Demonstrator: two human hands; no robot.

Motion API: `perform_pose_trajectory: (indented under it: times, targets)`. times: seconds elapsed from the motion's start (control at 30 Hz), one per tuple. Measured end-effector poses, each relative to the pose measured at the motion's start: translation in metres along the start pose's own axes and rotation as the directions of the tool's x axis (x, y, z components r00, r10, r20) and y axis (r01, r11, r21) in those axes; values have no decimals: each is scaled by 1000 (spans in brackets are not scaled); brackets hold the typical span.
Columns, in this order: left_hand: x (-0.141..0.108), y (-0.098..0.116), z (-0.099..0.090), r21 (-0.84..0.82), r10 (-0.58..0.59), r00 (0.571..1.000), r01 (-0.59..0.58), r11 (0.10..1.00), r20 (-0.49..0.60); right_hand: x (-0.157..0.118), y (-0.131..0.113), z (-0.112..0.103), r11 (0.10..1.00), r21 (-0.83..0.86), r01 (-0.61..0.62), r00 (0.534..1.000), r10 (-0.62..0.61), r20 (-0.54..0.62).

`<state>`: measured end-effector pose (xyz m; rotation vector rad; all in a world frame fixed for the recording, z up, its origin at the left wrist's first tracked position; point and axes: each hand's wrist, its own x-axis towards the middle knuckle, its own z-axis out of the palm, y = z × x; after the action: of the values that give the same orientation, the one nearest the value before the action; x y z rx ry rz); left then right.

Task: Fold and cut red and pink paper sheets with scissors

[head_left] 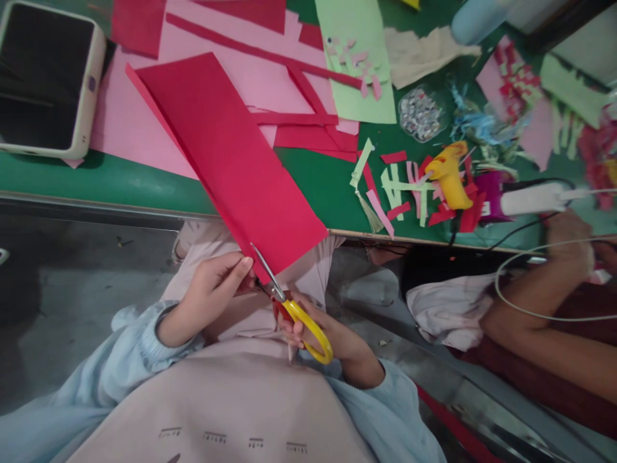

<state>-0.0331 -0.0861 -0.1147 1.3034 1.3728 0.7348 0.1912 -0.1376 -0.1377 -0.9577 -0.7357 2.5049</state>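
Note:
A large sheet of red paper (241, 161) slants from the table down over its front edge toward my lap. Its left edge is bent up in a narrow strip. My left hand (219, 280) pinches the lower left corner of this sheet between thumb and fingers. In my right hand (306, 325) is a pair of scissors (308, 328) with yellow handles. The scissor blades lie across the lower end of the red sheet, close to my left fingertips. How far the blades are apart I cannot tell.
A tablet (45, 77) lies at the far left of the green table (308, 183). Pink paper (144, 128) and red strips spread behind the sheet. Small paper scraps (398, 186), a yellow glue gun (450, 173) and a tub of small pieces (421, 114) are rightward. A co-worker's arm (540, 308) is at right.

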Motion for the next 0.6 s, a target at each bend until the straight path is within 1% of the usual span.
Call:
perform_pose_trajectory:
  times: [0.13, 0.23, 0.33, 0.43, 0.53, 0.6]
  targets:
    - [0, 0, 1, -3, 2, 1000, -2, 1000, 5, 1, 3, -2, 1000, 0, 31, 999, -31, 7]
    - [0, 1, 1, -15, -5, 1000, 5, 1000, 18, 1, 2, -2, 1000, -21, 5, 1000, -5, -16]
    - [2, 2, -2, 20, -13, 1000, 12, 1000, 27, 1, -2, 0, 998, -65, -19, 998, 16, -54]
    - [5, 1, -6, 63, -6, 999, 9, 998, -33, 0, -2, 0, 997, -73, -12, 999, 10, -36]
    - [7, -2, -9, 70, -4, 995, 11, 997, -97, 0, 2, -3, 1000, -2, -30, 999, 30, -30]
    - [6, -3, -9, 82, 2, 995, 7, 997, -100, 1, 5, -4, 997, 53, -48, 998, 50, -35]
